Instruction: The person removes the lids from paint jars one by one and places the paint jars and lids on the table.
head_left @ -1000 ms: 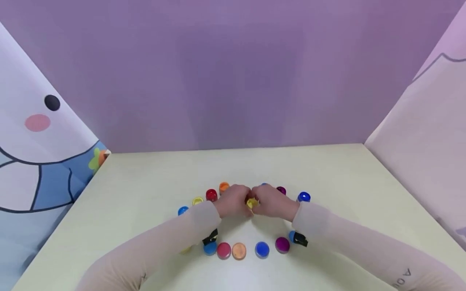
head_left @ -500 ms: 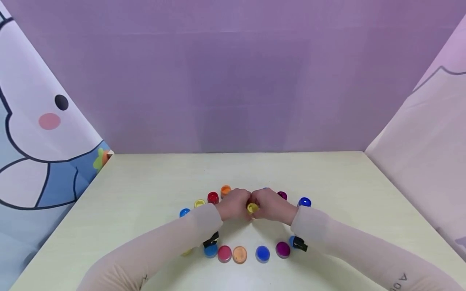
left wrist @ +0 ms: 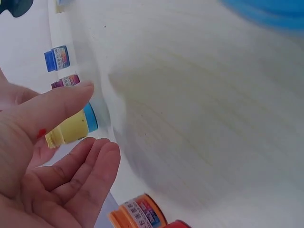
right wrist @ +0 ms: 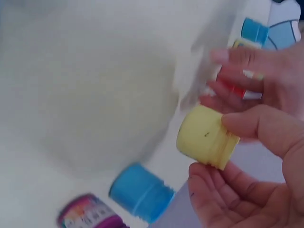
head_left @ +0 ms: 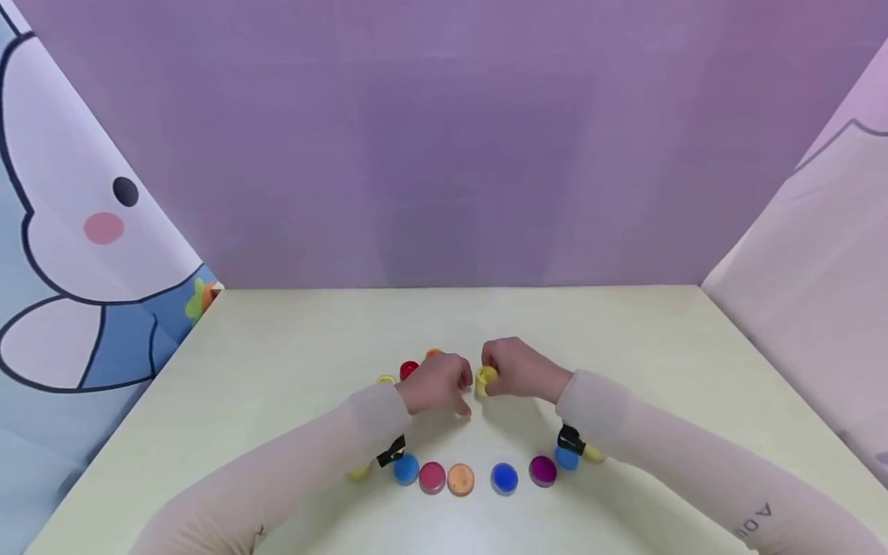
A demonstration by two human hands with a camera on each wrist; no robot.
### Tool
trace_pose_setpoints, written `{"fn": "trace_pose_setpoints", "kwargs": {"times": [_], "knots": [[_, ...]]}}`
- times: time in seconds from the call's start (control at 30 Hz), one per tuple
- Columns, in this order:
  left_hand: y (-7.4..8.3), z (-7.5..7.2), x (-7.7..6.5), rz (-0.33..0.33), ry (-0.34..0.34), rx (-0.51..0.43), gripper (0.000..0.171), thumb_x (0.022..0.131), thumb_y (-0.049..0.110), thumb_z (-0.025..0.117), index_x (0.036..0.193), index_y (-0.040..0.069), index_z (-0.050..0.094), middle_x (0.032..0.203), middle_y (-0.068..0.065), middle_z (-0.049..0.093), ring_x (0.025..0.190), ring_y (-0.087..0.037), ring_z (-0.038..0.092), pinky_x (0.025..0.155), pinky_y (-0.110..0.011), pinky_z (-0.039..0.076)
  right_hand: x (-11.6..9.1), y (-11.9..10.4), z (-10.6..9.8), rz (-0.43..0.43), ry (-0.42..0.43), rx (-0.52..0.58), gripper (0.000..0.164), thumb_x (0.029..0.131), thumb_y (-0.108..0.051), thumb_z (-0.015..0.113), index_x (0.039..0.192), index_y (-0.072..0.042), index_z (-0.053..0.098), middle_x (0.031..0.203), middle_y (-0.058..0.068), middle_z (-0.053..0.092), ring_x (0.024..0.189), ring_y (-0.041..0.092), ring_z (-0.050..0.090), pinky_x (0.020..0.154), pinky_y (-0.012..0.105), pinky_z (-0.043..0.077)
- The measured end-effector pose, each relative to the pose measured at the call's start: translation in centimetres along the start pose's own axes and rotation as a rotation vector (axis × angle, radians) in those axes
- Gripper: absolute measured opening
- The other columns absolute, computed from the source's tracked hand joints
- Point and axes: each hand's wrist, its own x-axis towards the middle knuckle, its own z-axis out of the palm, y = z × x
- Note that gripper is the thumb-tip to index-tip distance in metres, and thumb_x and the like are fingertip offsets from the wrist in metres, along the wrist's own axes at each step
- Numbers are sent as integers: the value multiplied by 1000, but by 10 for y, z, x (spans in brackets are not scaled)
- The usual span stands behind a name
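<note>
A small yellow paint jar (head_left: 486,379) stands between my two hands in the head view. My right hand (head_left: 525,370) grips it, thumb on the near side and fingers behind. In the right wrist view the same jar (right wrist: 202,135) tilts, its ridged neck toward the palm. My left hand (head_left: 435,383) is just left of it, a gap apart, thumb and fingers spread around nothing. The left wrist view shows that hand's loose fingers (left wrist: 102,164), with the yellow jar (left wrist: 76,128) beyond them.
Orange (left wrist: 137,213) and red (head_left: 408,371) jars stand behind my left hand. Blue (right wrist: 141,192) and purple (right wrist: 90,212) jars are near my right hand. Along the front lie several coloured round lids, among them an orange one (head_left: 461,479) and a purple one (head_left: 543,471).
My hands, earlier together at the yellow jar, have parted. The left has moved left and its fingers have spread; the right keeps the jar.
</note>
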Motion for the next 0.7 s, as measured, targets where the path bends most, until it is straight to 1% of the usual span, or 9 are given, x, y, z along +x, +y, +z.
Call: {"fn": "trace_pose_setpoints", "kwargs": {"times": [0.23,0.33,0.53,0.7], "knots": [[-4,-6,-7,-5,-12,33,34,64,22,82,87,12,60,75,3,55,73,-15,50,65,-24,43,26,4,-14,-2,-84,-26,23,71,-10,74,84,-7,55,71,1,54,65,15,48,60,25,43],[-5,-8,-8,13,-9,38,34,63,22,82,87,12,60,75,3,55,73,-14,50,64,-24,43,36,6,-17,-1,-100,-50,23,72,-11,74,85,-6,55,73,2,54,66,16,48,62,26,44],[-4,-11,-9,49,-15,72,34,63,23,82,86,11,61,78,3,57,72,-13,50,65,-23,42,47,10,-11,60,-148,-69,23,72,-12,74,84,-7,54,74,2,53,69,17,48,63,26,43],[-2,-12,-11,67,-2,83,33,64,24,82,87,12,62,80,3,59,73,-12,50,65,-24,42,50,12,-6,57,-151,-87,24,72,-13,74,85,-7,55,76,2,54,72,18,48,66,27,43]]}}
